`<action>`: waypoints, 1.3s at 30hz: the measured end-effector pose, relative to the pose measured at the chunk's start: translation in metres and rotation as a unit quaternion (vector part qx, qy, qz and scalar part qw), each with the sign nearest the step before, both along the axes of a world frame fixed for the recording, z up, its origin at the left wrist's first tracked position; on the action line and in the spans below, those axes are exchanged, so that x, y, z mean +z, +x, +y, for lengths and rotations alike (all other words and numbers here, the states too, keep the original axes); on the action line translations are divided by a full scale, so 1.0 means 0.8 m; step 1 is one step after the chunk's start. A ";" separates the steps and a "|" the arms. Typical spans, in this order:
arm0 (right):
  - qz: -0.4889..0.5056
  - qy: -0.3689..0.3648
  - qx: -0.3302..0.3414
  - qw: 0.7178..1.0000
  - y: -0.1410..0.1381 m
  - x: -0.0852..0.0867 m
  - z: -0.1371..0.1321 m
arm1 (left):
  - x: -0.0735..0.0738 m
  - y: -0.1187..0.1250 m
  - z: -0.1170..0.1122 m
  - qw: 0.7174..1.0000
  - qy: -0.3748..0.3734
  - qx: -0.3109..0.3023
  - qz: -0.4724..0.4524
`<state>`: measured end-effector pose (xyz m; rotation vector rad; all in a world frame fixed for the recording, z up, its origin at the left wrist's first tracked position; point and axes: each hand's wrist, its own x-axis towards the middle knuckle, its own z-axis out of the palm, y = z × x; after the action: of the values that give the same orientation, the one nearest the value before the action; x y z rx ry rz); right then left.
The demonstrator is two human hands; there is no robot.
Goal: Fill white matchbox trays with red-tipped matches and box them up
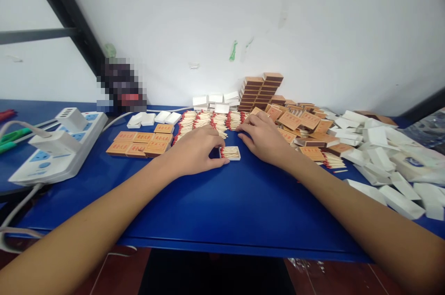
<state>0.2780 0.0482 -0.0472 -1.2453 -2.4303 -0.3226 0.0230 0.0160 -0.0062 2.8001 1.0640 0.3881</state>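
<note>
My left hand [196,149] grips the left end of a small white matchbox tray [236,159] between thumb and fingers. Matches with red heads lie inside this tray, which rests on the blue table. Just to the right, my right hand [262,137] is slightly curled with fingers apart, holding nothing I can see. Its fingertips are beside the right end of a row of loose match piles [218,121]. Orange matchbox sleeves [290,120] lie heaped behind and beside the right hand.
Orange matchboxes [125,136] lie grouped at left, near a white power strip [69,151] with cables. Stacked matchboxes [255,93] and white trays [200,101] stand against the wall. White trays [377,142] are heaped at right. The blue table's [222,211] front edge is close to me.
</note>
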 end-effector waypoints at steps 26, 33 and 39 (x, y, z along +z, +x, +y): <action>0.023 -0.015 0.002 1.000 0.000 0.003 0.002 | 0.000 0.001 0.001 1.000 0.003 -0.007 -0.004; 0.026 -0.028 0.000 0.999 -0.001 0.006 0.000 | -0.001 0.000 0.002 1.000 0.008 -0.010 -0.001; -0.002 -0.029 -0.005 1.000 -0.002 0.004 0.002 | -0.001 -0.001 0.001 1.000 0.007 -0.009 -0.002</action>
<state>0.2765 0.0500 -0.0438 -1.2825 -2.4538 -0.2589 0.0223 0.0169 -0.0074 2.8171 1.0392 0.4003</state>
